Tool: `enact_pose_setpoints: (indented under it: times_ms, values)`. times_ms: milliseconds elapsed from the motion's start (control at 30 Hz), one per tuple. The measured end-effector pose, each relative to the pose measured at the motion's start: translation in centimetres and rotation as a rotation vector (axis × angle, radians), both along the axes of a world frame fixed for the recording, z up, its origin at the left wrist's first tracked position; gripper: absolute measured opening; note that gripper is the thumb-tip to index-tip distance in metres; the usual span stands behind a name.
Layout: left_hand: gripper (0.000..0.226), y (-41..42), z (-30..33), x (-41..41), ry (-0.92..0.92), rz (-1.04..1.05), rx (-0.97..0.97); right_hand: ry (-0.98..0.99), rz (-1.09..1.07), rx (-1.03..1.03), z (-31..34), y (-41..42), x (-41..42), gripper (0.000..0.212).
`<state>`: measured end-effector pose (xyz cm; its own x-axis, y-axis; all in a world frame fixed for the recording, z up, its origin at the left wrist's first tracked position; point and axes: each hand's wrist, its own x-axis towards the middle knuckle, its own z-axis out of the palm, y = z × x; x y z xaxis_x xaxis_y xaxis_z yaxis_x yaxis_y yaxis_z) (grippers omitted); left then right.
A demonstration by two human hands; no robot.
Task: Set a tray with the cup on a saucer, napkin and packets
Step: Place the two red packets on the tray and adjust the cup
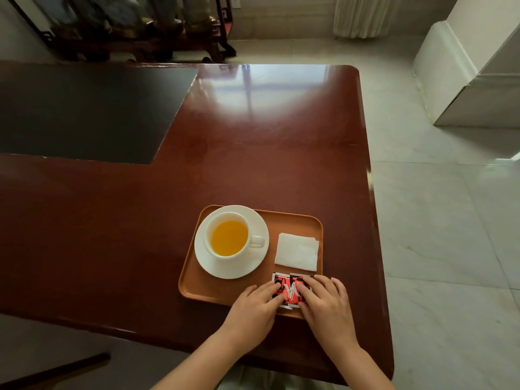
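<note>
A brown tray [219, 291] lies on the red-brown table near its front right. On its left part a white cup [229, 237] of orange-yellow liquid stands upright on a white saucer [206, 261], handle pointing right. A folded white napkin [297, 251] lies flat at the tray's right. Below the napkin, red, white and black packets [289, 291] lie side by side on the tray's front right corner. My left hand [254, 305] rests its fingertips on their left side. My right hand [325, 302] presses flat on their right side.
The glossy wooden table [253, 164] has a dark inset panel [84, 114] at the back left. Its right edge runs close to the tray, with pale tiled floor [450, 220] beyond. Dark wooden furniture [140, 29] stands behind the table.
</note>
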<state>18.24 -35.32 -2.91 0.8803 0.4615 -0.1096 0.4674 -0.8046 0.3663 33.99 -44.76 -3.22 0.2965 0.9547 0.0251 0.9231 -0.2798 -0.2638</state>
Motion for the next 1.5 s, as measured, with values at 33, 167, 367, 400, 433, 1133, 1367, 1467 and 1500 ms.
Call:
enact_pose_setpoints:
  times_ms: [33, 167, 367, 400, 433, 1133, 1367, 1467, 1500]
  values:
    - [0.042, -0.2, 0.0, 0.0, -0.024, 0.005, 0.003, 0.004, 0.003, -0.004, 0.1, 0.0, 0.0, 0.046]
    - [0.04, -0.2, 0.6, -0.7, -0.181, -0.011, -0.021, 0.107, -0.051, 0.04, 0.6, 0.5, 0.0, 0.041]
    - [0.019, 3.2, 3.4, -3.5, -0.484, 0.489, -0.158, 0.487, -0.249, 0.091, 2.7, 4.8, 0.8, 0.031]
    - [0.018, 4.3, 3.7, -4.1, -0.513, 0.606, -0.178, 0.523, -0.255, 0.101, 3.1, 5.9, 1.0, 0.031]
    - [0.016, 5.4, 4.0, -4.8, -0.523, 0.714, -0.192, 0.545, -0.256, 0.109, 3.4, 7.0, 1.2, 0.031]
    - [0.015, 18.1, 1.4, -6.2, -0.117, 0.877, -0.334, 0.614, -0.27, -0.062, 2.0, 17.2, 0.6, 0.022]
    - [0.02, 17.6, 1.3, -6.4, -0.193, 0.903, -0.354, 0.602, -0.242, -0.016, 1.7, 17.0, 0.1, 0.015]
    - [0.021, 17.3, 1.2, -6.6, -0.211, 0.921, -0.36, 0.599, -0.234, 0.014, 1.5, 16.7, -0.1, 0.017]
    - [0.021, 17.2, 1.2, -6.7, -0.214, 0.922, -0.36, 0.598, -0.23, 0.021, 1.5, 16.7, -0.1, 0.017]
